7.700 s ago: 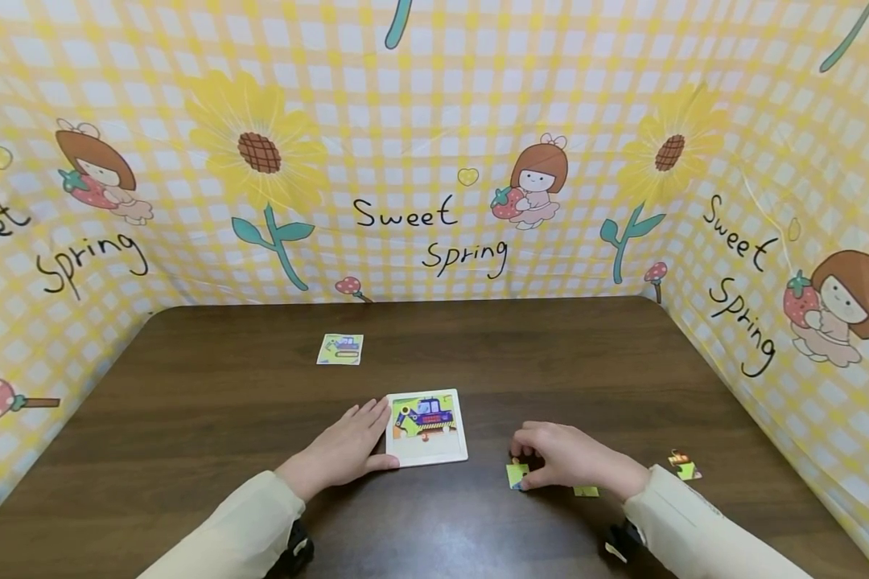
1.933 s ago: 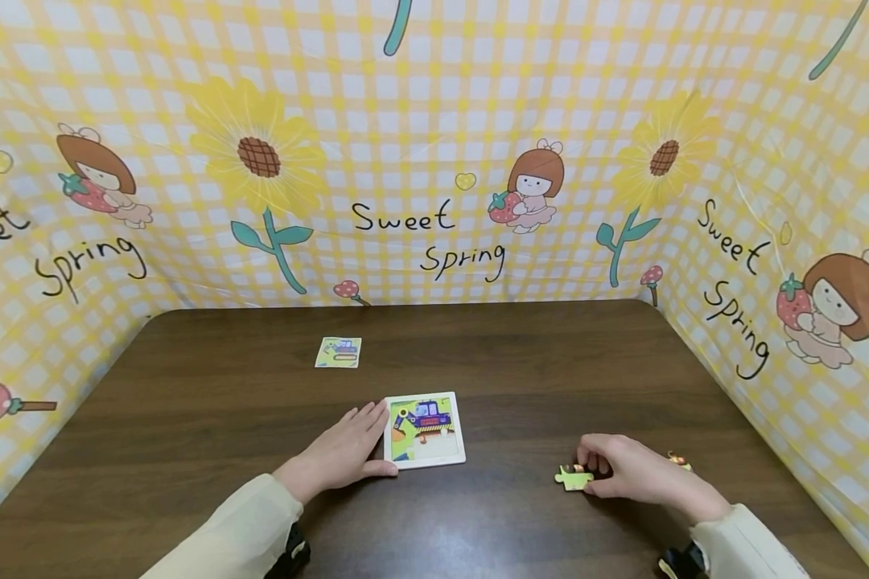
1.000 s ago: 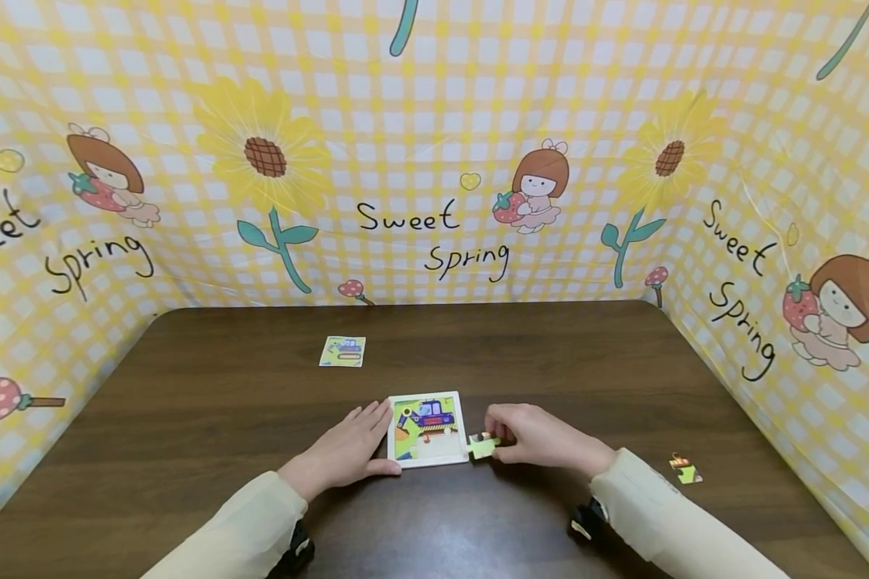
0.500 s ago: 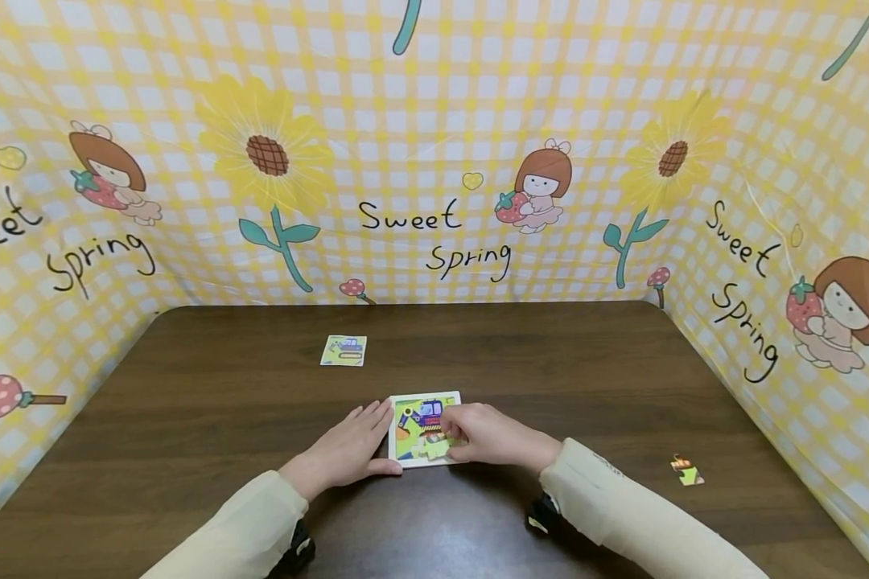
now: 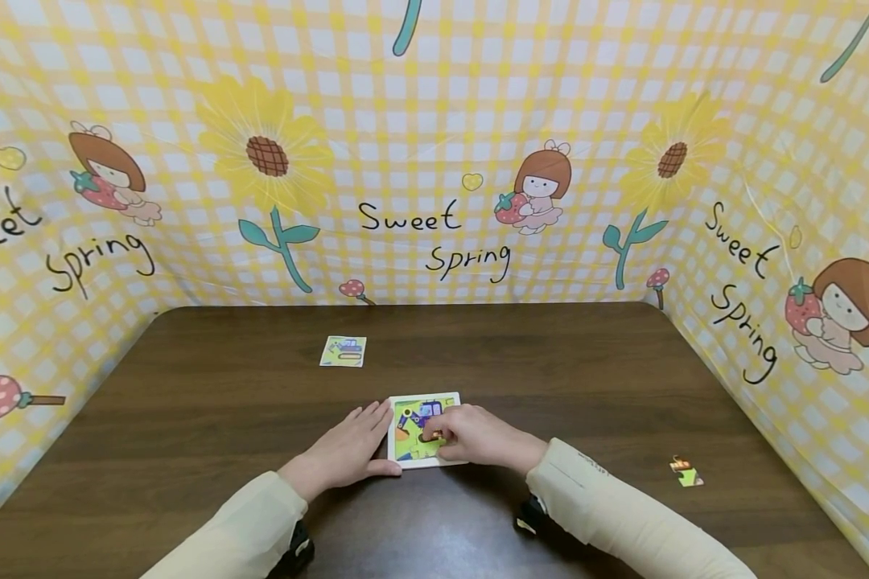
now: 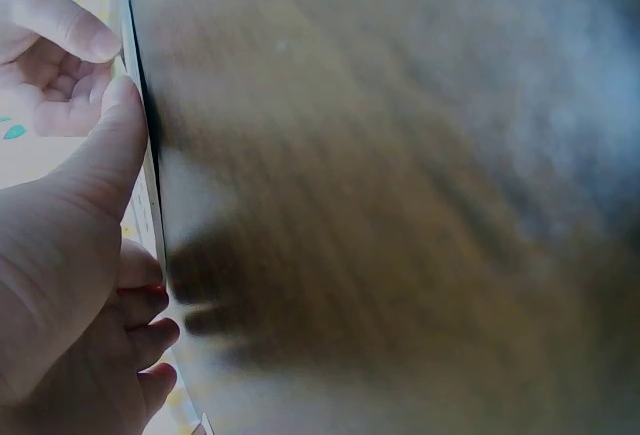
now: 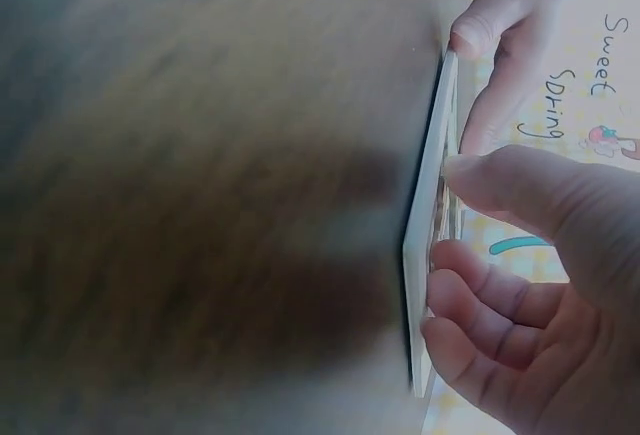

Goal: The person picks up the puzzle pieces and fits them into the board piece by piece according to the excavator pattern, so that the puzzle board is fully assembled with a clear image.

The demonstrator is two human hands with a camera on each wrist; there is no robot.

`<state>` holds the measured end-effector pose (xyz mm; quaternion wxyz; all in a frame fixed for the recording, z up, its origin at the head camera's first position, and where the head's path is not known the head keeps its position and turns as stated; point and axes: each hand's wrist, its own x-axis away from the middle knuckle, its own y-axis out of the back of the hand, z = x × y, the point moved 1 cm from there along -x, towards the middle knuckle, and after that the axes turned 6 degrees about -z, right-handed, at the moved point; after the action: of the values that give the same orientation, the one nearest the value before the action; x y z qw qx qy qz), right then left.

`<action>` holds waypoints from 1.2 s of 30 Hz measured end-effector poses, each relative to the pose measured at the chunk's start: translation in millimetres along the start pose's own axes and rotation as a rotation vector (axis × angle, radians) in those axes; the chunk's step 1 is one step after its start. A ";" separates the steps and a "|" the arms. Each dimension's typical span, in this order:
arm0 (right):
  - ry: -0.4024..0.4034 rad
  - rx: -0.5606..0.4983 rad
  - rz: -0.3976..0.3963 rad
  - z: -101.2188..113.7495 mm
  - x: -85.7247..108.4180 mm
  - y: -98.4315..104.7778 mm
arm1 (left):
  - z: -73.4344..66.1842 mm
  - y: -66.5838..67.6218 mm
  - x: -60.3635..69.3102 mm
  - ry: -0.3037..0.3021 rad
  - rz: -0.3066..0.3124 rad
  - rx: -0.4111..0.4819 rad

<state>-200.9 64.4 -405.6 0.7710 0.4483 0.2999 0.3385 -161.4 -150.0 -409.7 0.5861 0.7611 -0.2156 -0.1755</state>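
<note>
A square jigsaw puzzle board (image 5: 418,465) with a white frame lies on the table, showing a digger picture. My left hand (image 5: 340,452) lies along its left side, fingers straight, the thumb at the bottom left corner. Over the board's right half, my right hand (image 5: 481,434) holds a green puzzle piece (image 5: 423,452) between thumb and fingers, down at the lower part of the picture. Those fingers partly cover the piece and the picture's right side. Both wrist views show the board edge-on, with the thumbs at its near edge.
One loose puzzle piece (image 5: 686,472), green and orange, lies far to the right on the dark wooden table (image 5: 586,362). Farther back, left of centre, is a small picture card (image 5: 343,351) of the digger. Yellow checked cloth (image 5: 405,161) walls in the back and sides.
My right hand has picked up the green piece from the right and carried it left onto the board. The lower left of the picture has filled in. My left hand has stayed put.
</note>
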 end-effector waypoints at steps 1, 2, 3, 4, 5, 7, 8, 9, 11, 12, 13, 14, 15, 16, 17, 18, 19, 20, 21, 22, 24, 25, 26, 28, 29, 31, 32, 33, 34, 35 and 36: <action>0.001 0.003 0.004 0.0 0.2 0.1 | 0.0 0.0 0.1 0.002 0.003 -0.001; 0.002 0.008 0.005 -0.1 0.3 0.0 | -0.1 0.2 0.1 0.003 0.004 -0.002; 0.003 0.012 0.005 0.1 0.3 0.0 | -0.1 0.2 0.0 0.006 0.006 -0.002; 0.002 0.012 0.003 0.5 0.3 0.2 | 0.0 0.1 -0.2 0.008 0.006 -0.002; 0.001 0.013 0.001 0.8 0.3 0.1 | 0.2 -0.1 -0.4 0.012 0.010 -0.005; 0.002 0.017 -0.004 1.6 -0.2 -0.1 | 0.4 -0.2 -0.9 0.016 0.014 -0.008; 0.003 0.022 -0.006 2.0 -0.5 -0.2 | 0.4 -0.2 -1.1 0.017 0.013 -0.006; 0.001 0.023 -0.007 2.5 -0.7 -0.2 | 0.6 -0.3 -1.4 0.017 0.013 -0.005; -0.004 0.026 -0.009 3.1 -1.2 -0.4 | 0.8 -0.5 -1.3 0.017 0.011 -0.005; -0.008 0.026 -0.008 3.4 -1.2 -0.2 | 0.7 -0.3 -1.2 0.017 0.010 -0.003; -0.010 0.026 -0.008 3.5 -1.2 -0.2 | 0.7 -0.2 -1.2 0.019 0.010 -0.004; -0.012 0.027 -0.008 3.6 -1.1 -0.1 | 0.7 -0.3 -1.1 0.019 0.009 -0.003; -0.012 0.025 -0.008 3.6 -0.8 0.1 | 0.8 -0.3 -1.1 0.020 0.009 -0.003; -0.008 0.025 -0.008 3.5 -0.6 0.2 | 0.8 -0.4 -1.0 0.020 0.008 -0.003; -0.004 0.025 -0.008 3.5 -0.3 0.4 | 0.8 -0.6 -1.2 0.019 0.008 -0.004; 0.002 0.025 -0.008 3.4 0.2 0.5 | 0.7 -0.5 -1.2 0.018 0.008 -0.004; 0.009 0.025 -0.009 3.1 0.6 0.4 | 0.6 -0.5 -1.2 0.017 0.007 -0.005; 0.016 0.027 -0.009 3.0 1.0 0.5 | 0.5 -0.5 -1.2 0.015 0.005 -0.005; 0.025 0.029 -0.009 2.8 1.4 0.5 | 0.4 -0.6 -1.2 0.014 0.005 -0.008; 0.033 0.035 -0.006 2.6 1.8 0.5 | 0.3 -0.6 -1.1 0.013 0.005 -0.009; 0.047 0.046 0.002 2.8 2.7 0.2 | 0.0 -0.5 -1.2 0.011 0.003 -0.013; 0.052 0.052 0.008 2.9 3.1 0.2 | -0.1 -0.5 -1.2 0.010 0.003 -0.015; 0.056 0.062 0.013 3.2 3.5 0.3 | -0.2 -0.5 -1.2 0.009 0.003 -0.017; 0.061 0.077 0.019 3.7 4.3 0.3 | -0.2 -0.6 -1.0 0.007 0.001 -0.017; 0.061 0.081 0.020 3.8 4.7 0.3 | -0.3 -0.5 -1.0 0.007 0.001 -0.017; 0.066 0.091 0.017 3.9 5.3 0.2 | -0.2 -0.8 -0.7 0.005 -0.002 -0.016; 0.068 0.096 0.015 4.0 5.6 0.4 | 0.1 -1.1 -0.9 0.004 -0.003 -0.017; 0.072 0.098 0.012 4.2 5.8 0.6 | 0.4 -1.5 -0.8 0.003 -0.005 -0.016; 0.073 0.099 0.009 4.4 6.0 0.8 | 0.7 -1.8 -0.9 0.002 -0.007 -0.016; 0.072 0.099 0.007 4.3 6.1 0.9 | 0.9 -2.0 -1.0 0.001 -0.009 -0.018; 0.071 0.101 0.006 4.2 6.2 1.0 | 1.1 -2.3 -1.3 0.000 -0.010 -0.021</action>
<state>-194.2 67.6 -403.9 0.7354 0.4752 0.3422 0.3409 -162.8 -149.7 -412.1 0.5930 0.7561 -0.2098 -0.1806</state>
